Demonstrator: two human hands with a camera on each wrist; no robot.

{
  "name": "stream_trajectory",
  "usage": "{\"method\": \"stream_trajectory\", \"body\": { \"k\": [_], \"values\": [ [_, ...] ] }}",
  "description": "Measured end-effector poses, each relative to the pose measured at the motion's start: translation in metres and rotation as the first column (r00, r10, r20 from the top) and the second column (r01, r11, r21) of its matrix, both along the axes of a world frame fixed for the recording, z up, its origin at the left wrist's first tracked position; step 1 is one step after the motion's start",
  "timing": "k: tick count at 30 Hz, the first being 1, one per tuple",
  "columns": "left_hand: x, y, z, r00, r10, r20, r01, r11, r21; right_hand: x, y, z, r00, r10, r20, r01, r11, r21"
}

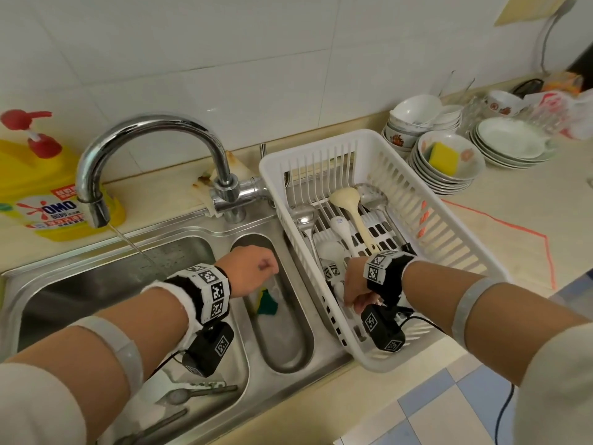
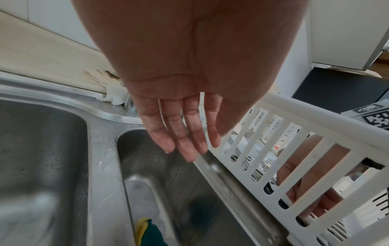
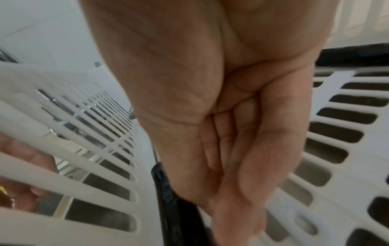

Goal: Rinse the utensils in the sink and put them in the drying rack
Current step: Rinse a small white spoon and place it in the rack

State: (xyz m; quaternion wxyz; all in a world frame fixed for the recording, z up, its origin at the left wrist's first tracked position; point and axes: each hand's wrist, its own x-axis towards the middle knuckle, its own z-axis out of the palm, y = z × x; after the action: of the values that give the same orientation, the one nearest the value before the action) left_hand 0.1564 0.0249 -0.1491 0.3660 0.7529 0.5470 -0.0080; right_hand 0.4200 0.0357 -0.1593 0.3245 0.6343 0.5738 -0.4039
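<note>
Yellow bottle point(image 1: 38, 184) labelled "OMO" stands behind the sink point(image 1: 106, 277).

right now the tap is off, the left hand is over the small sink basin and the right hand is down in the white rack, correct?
Not quite: the tap is running, not off. The head view shows a thin stream of water falling from its spout into the sink. The rest holds: the left hand is over the small basin and the right hand is down in the white rack.

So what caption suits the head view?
Right hand reaches into the white drying rack; left hand hovers over the sink.
</note>
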Motion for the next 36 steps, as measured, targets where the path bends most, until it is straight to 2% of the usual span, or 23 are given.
{"method": "stream_trajectory", "body": {
  "k": [7, 11, 15, 25, 29, 31, 33, 34, 36],
  "values": [
    [0.008, 0.002, -0.002, 1.0, -0.01, 0.011, 0.01, 1.0, -0.01, 0.007, -0.006, 0.007, 0.986, -0.135, -0.099, 0.127, 0.989, -0.075],
    [0.009, 0.001, -0.005, 1.0, -0.017, -0.004, 0.017, 1.0, -0.008, 0.006, -0.007, 0.004, 0.997, -0.058, -0.056, 0.054, 0.996, -0.076],
    [0.007, 0.004, -0.006, 1.0, -0.02, -0.007, 0.02, 1.0, -0.019, 0.012, -0.006, -0.007, 0.999, -0.043, -0.031, 0.039, 0.993, -0.11],
    [0.007, 0.007, -0.005, 1.0, -0.015, -0.011, 0.015, 0.999, -0.04, 0.013, -0.001, -0.013, 0.998, 0.045, 0.049, -0.042, 0.997, -0.062],
    [0.003, 0.006, -0.003, 1.0, -0.009, -0.022, 0.009, 0.999, -0.031, 0.011, 0.005, 0.004, 0.998, 0.041, 0.056, -0.039, 0.998, -0.039],
    [-0.003, 0.005, -0.002, 1.0, 0.013, -0.022, -0.013, 1.0, -0.021, 0.008, 0.01, 0.028, 0.999, 0.009, 0.041, -0.01, 1.0, 0.017],
    [-0.012, 0.001, 0.0, 0.999, 0.045, -0.028, -0.045, 0.999, -0.004, 0.001, 0.017, 0.061, 0.999, 0.028, 0.019, -0.031, 0.985, 0.17],
    [-0.019, -0.001, 0.0, 0.998, 0.061, -0.032, -0.061, 0.998, 0.005, -0.005, 0.02, 0.078, 0.998, 0.062, -0.01, -0.057, 0.955, 0.291],
    [-0.035, -0.008, 0.001, 0.994, 0.076, -0.078, -0.074, 0.997, 0.026, -0.026, 0.023, 0.11, 0.98, 0.145, -0.133, -0.053, 0.845, 0.531]
  ]
}}
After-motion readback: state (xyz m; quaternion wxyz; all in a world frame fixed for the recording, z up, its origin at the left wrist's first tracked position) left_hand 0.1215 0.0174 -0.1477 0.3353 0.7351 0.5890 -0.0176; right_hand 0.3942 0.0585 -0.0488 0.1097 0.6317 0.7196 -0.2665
